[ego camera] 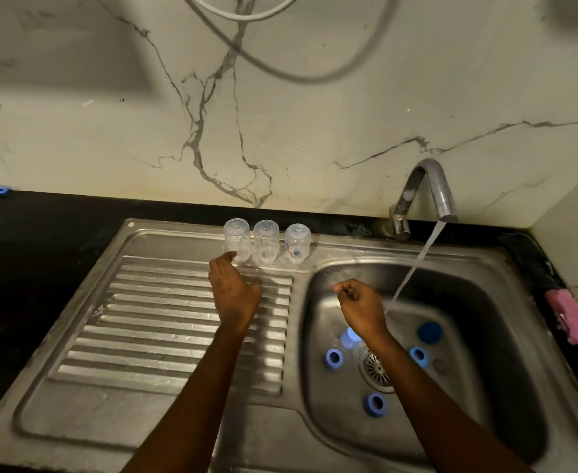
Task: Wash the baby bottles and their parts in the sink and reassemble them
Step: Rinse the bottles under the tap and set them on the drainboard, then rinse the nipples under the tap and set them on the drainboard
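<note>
A pink brush (572, 319) runs off the right edge. Blur leaves unclear whether the right hand (360, 302) holds anything; its wrist half-hides a blue part (348, 337).

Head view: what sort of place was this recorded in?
Most likely a home kitchen counter: a stainless steel sink with a ribbed drainboard, a running tap, and a marble-look wall behind. Three clear baby bottles stand upside down at the drainboard's back.

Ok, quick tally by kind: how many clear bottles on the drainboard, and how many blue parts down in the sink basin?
Clear bottles, drainboard: 3
Blue rings, basin: 3
Other blue parts, likely caps: 2
Total: 8
</note>
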